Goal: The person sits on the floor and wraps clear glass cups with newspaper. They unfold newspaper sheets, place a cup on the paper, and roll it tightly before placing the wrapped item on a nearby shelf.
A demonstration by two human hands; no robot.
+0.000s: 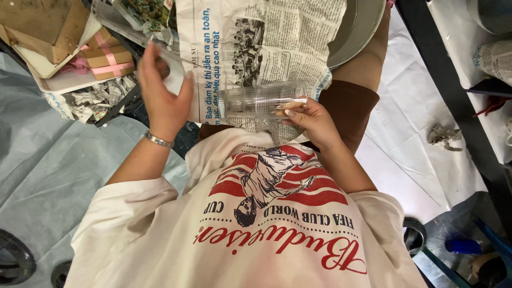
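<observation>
Glass (261, 100), clear and ribbed, lies on its side in the right hand (312, 121), whose fingers curl round its right end with the thumb on top; nothing shows inside it. Left hand (162, 90), well to the left of the glass, is raised with fingers loosely closed about a pale scrap (173, 74), the wrist bearing a metal bracelet (159, 140). Beyond both hands, a printed newspaper (256, 42) is spread over the lap, black text with a grey photograph. Beyond the left hand, small brown boxes (109, 58) taped with pink strips sit on a white tray (64, 81). Beyond the right hand lies a round grey dish (357, 29). Far right of it, a crumpled paper wad (444, 136) rests on white sheeting.
</observation>
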